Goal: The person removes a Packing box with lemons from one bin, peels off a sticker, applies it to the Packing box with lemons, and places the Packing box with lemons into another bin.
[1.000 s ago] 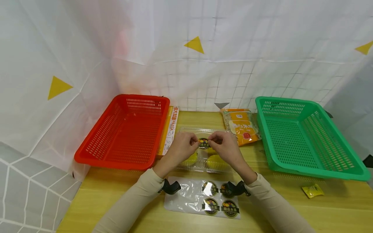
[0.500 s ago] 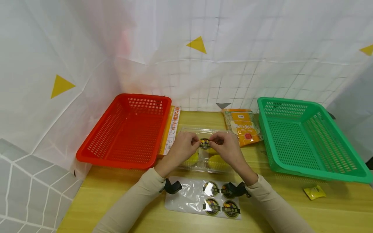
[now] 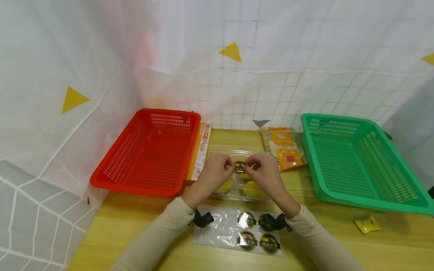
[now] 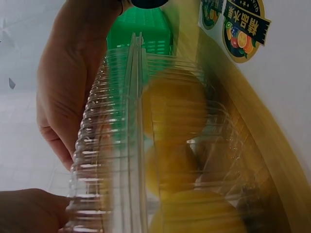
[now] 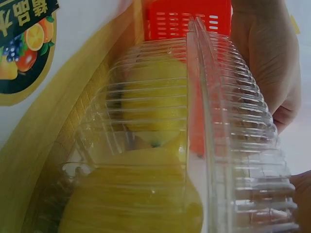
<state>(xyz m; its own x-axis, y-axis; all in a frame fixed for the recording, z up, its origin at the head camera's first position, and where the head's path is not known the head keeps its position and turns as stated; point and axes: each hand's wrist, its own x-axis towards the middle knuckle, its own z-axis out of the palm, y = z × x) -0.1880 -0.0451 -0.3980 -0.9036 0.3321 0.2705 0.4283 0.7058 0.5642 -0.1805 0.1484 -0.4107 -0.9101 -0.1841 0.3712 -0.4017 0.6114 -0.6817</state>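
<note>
A clear plastic clamshell box (image 3: 237, 188) with yellow fruit (image 5: 153, 99) inside lies at the table's middle. Over its lid both hands pinch one round dark fruit sticker (image 3: 239, 167): my left hand (image 3: 217, 171) holds its left edge, my right hand (image 3: 261, 171) its right edge. In the left wrist view the box (image 4: 160, 160) fills the frame with the other hand (image 4: 73, 82) above it. In the right wrist view the box (image 5: 228, 145) has the other hand (image 5: 267, 63) behind it. A glossy sticker sheet (image 3: 237, 231) with several stickers lies nearer me.
A red basket (image 3: 149, 150) stands left and a green basket (image 3: 359, 162) right, both without contents. A pasta box (image 3: 200, 150) lies beside the red basket. An orange food packet (image 3: 284, 150) sits behind the clamshell. A small yellow sachet (image 3: 367, 224) lies front right.
The hands keep pinching the sticker over the box lid; it has sunk slightly toward the lid. The head view has shifted a little.
</note>
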